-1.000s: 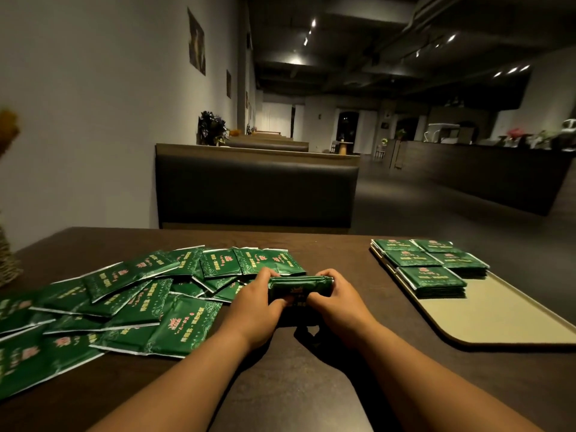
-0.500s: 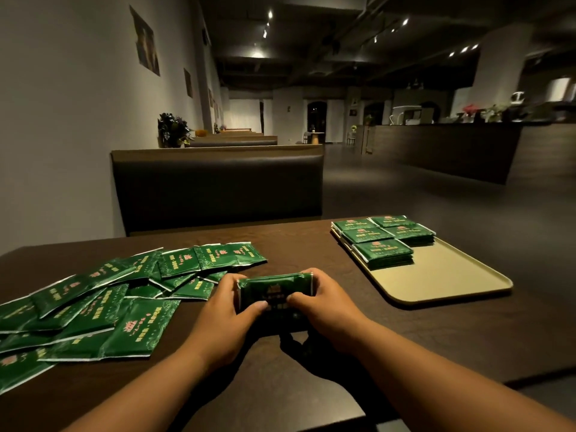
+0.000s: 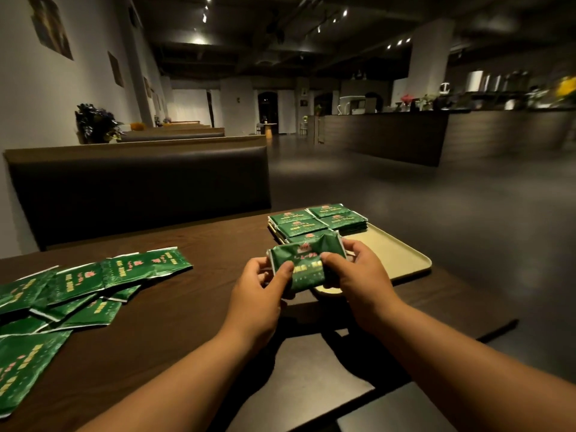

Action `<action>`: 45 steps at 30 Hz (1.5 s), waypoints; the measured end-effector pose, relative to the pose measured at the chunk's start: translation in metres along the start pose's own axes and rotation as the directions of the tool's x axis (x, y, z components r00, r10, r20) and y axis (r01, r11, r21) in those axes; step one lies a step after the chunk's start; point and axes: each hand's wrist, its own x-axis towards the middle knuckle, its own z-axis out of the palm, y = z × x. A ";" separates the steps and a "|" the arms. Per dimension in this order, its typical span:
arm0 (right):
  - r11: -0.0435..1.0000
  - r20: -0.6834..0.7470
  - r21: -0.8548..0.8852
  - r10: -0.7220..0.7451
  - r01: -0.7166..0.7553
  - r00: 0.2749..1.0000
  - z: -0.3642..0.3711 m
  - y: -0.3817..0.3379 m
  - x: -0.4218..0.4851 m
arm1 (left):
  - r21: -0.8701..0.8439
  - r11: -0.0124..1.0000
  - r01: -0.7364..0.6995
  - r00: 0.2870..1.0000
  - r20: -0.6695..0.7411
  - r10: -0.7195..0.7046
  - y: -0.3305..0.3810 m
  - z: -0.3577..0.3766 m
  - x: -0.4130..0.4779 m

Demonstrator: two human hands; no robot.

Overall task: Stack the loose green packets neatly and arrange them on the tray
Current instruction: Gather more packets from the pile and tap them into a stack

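Room: a dim dining hall is being shown, with a dark padded bench [image 3: 140, 182] behind the tabletop [image 3: 193, 322] and a long counter [image 3: 389, 138] at the far right.
Left hand [image 3: 257, 293]: the left end of the held stack [image 3: 307, 263] is being gripped, thumb on top, fingers curled beneath.
Right hand [image 3: 361, 272]: the right end is being gripped the same way.
Held stack: squared green packets are being held over the near left corner of the tray [image 3: 402, 260].
Tray: neat stacks [image 3: 314, 224] are being carried at its far end.
Loose packets [image 3: 93, 285]: these are being left scattered and overlapping on the tabletop's left side, well apart from the tray.
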 end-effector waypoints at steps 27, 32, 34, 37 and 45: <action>0.782 -0.278 -0.532 0.200 -0.324 0.940 -0.097 -0.005 0.199 | 0.721 0.689 -0.075 0.997 0.031 0.077 -0.045 0.058 0.119; 0.523 -0.221 -0.833 -0.017 -0.179 0.975 -0.097 -0.007 0.199 | 0.721 0.688 -0.083 0.996 0.031 0.087 -0.045 0.059 0.119; 0.424 -0.168 -0.899 -0.101 -0.110 0.981 -0.096 -0.006 0.199 | 0.720 0.689 -0.084 0.996 0.034 0.086 -0.044 0.059 0.118; 0.346 -0.113 -0.937 -0.173 -0.047 0.978 -0.094 -0.004 0.198 | 0.720 0.688 -0.085 0.995 0.029 0.092 -0.044 0.058 0.116; 0.340 -0.111 -0.940 -0.245 -0.022 0.963 -0.087 -0.007 0.193 | 0.696 0.714 -0.076 0.996 0.024 0.082 -0.042 0.059 0.115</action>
